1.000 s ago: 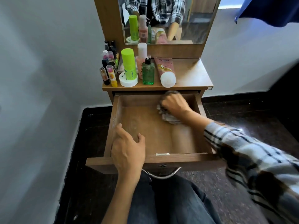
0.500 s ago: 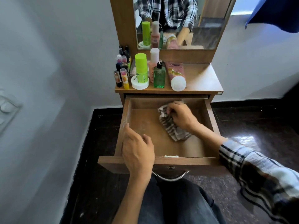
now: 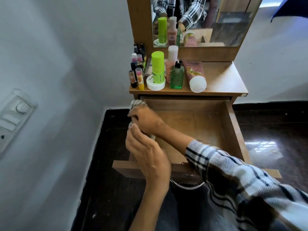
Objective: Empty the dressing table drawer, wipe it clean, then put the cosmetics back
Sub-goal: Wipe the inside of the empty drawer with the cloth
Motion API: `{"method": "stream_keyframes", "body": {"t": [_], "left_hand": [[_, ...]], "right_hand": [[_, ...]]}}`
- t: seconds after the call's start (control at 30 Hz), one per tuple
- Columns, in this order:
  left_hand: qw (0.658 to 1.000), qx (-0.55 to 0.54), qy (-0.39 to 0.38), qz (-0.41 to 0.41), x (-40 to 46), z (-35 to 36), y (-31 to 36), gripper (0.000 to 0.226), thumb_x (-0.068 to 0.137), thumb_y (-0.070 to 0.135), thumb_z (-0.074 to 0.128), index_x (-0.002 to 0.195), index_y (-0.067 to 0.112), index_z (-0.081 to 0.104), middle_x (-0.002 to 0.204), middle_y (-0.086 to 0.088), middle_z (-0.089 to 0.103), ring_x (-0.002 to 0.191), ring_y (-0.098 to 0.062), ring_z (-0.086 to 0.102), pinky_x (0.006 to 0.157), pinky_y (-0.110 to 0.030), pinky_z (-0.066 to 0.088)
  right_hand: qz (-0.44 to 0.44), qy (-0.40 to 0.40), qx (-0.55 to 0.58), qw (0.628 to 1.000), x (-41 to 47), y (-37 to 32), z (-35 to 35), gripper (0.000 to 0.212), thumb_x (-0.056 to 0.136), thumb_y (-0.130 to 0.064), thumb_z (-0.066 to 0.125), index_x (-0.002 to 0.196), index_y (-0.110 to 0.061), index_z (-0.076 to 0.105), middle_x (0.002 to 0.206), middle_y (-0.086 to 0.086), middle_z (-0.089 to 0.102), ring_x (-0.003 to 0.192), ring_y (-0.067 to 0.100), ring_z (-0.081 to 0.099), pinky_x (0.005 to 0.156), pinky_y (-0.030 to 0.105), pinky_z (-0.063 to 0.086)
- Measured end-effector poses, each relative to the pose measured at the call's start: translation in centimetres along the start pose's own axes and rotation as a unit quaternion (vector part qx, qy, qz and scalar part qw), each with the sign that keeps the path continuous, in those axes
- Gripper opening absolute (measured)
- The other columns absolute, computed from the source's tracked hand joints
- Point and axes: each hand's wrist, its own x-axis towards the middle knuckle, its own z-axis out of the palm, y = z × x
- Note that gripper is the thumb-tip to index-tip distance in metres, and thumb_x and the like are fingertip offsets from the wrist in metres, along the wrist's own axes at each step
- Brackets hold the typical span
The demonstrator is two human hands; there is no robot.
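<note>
Cloth (image 3: 137, 104) — now at drawer's (image 3: 236, 130) left wall

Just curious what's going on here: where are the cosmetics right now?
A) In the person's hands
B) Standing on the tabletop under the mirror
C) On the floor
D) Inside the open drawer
B: the bottles stand on the tabletop, while the open drawer shows only bare wood.

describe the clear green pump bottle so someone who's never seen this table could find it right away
On the dressing table top, below the mirror, cosmetics crowd the left half. The green pump bottle stands at the front, between a white jar and a lying pink tube. Only it is see-through green with a black pump.
</note>
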Motion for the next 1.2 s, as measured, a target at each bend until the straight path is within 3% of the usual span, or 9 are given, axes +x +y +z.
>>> {"method": "stream_keyframes", "body": {"t": [0.3, 0.37, 0.43, 0.53, 0.57, 0.63, 0.73, 1.07, 1.2], "left_hand": [[1.000, -0.012, 0.003, 0.004, 0.0, 0.5, -0.3, 0.070, 0.075, -0.011, 0.055, 0.138, -0.005, 0.024, 0.136, -0.026, 0.036, 0.120, -0.037, 0.041, 0.096, -0.045, 0.047], [1.000, -0.009, -0.002, -0.006, 0.0, 0.5, -0.2, 0.074, 0.075, -0.010, 0.057, 0.140, -0.004, 0.022, 0.137, -0.026, 0.035, 0.122, -0.036, 0.040, 0.098, -0.044, 0.046], [1.000, 0.002, -0.004, -0.013, 0.0, 0.5, -0.1, 0.072, 0.077, -0.008, 0.055, 0.141, -0.004, 0.022, 0.139, -0.026, 0.035, 0.125, -0.036, 0.039, 0.103, -0.044, 0.042], [1.000, 0.004, 0.000, -0.014, -0.1, 0.4, 0.1, 0.070, 0.076, -0.011, 0.052, 0.140, -0.005, 0.025, 0.138, -0.026, 0.038, 0.126, -0.036, 0.040, 0.106, -0.041, 0.036], [1.000, 0.004, 0.002, -0.011, -0.1, 0.3, 0.1, 0.069, 0.076, -0.012, 0.052, 0.140, -0.005, 0.026, 0.137, -0.026, 0.039, 0.126, -0.035, 0.041, 0.106, -0.040, 0.035], [1.000, 0.004, -0.006, -0.006, 0.0, 0.3, 0.0, 0.069, 0.079, -0.011, 0.053, 0.141, -0.005, 0.024, 0.138, -0.025, 0.040, 0.126, -0.034, 0.040, 0.107, -0.041, 0.037], [0.999, -0.009, -0.030, -0.010, 0.0, 0.1, -0.1, 0.071, 0.081, -0.011, 0.053, 0.142, -0.003, 0.020, 0.139, -0.023, 0.038, 0.126, -0.033, 0.038, 0.102, -0.045, 0.043], [0.999, -0.033, -0.007, 0.004, 0.0, 0.2, -0.2, 0.070, 0.079, -0.013, 0.052, 0.142, -0.002, 0.021, 0.134, -0.022, 0.041, 0.122, -0.033, 0.042, 0.095, -0.047, 0.047], [0.998, -0.066, 0.021, -0.005, 0.1, 0.4, -0.3, 0.068, 0.080, -0.012, 0.046, 0.143, 0.000, 0.021, 0.141, -0.021, 0.037, 0.128, -0.032, 0.038, 0.100, -0.046, 0.044]], "right_hand": [[0.006, -0.061, -0.040, 0.997, 0.8, 2.1, -1.0, 0.034, 0.100, -0.019, 0.039, 0.128, -0.010, 0.057, 0.141, 0.007, 0.049, 0.139, 0.020, 0.034, 0.110, 0.039, 0.033], [-0.040, -0.090, -0.031, 0.995, -1.3, 1.1, -1.3, 0.030, 0.099, -0.017, 0.042, 0.121, -0.008, 0.061, 0.132, 0.010, 0.057, 0.124, 0.024, 0.050, 0.099, 0.038, 0.043], [-0.093, -0.111, 0.005, 0.989, -4.1, -0.3, -2.0, 0.022, 0.096, -0.013, 0.047, 0.104, -0.004, 0.065, 0.109, 0.012, 0.066, 0.093, 0.017, 0.064, 0.078, 0.017, 0.050], [-0.145, -0.100, 0.093, 0.980, -6.8, -1.5, -2.9, 0.020, 0.083, 0.002, 0.056, 0.071, -0.013, 0.062, 0.063, -0.004, 0.057, 0.050, -0.005, 0.049, 0.048, 0.001, 0.041], [-0.161, -0.113, 0.073, 0.978, -6.7, -1.1, -2.8, 0.015, 0.083, 0.000, 0.058, 0.074, -0.009, 0.064, 0.064, -0.002, 0.057, 0.052, 0.000, 0.051, 0.049, 0.010, 0.048], [-0.175, -0.154, -0.014, 0.972, -5.1, -0.1, -2.4, 0.025, 0.094, -0.017, 0.051, 0.112, -0.004, 0.063, 0.113, 0.011, 0.066, 0.100, 0.009, 0.061, 0.085, 0.031, 0.054], [-0.113, -0.161, -0.074, 0.978, -2.0, 2.6, -1.9, 0.042, 0.100, -0.030, 0.037, 0.140, -0.018, 0.042, 0.151, -0.001, 0.035, 0.143, 0.014, 0.025, 0.115, 0.037, 0.028], [-0.003, -0.093, -0.025, 0.995, 0.1, 3.0, -1.1, 0.041, 0.102, -0.022, 0.037, 0.141, -0.009, 0.041, 0.154, 0.006, 0.028, 0.145, 0.019, 0.019, 0.118, 0.034, 0.017], [-0.073, -0.128, 0.030, 0.989, -4.1, 0.1, -1.6, 0.031, 0.096, -0.013, 0.049, 0.123, 0.001, 0.058, 0.129, 0.015, 0.058, 0.118, 0.022, 0.056, 0.105, 0.028, 0.039]]}}
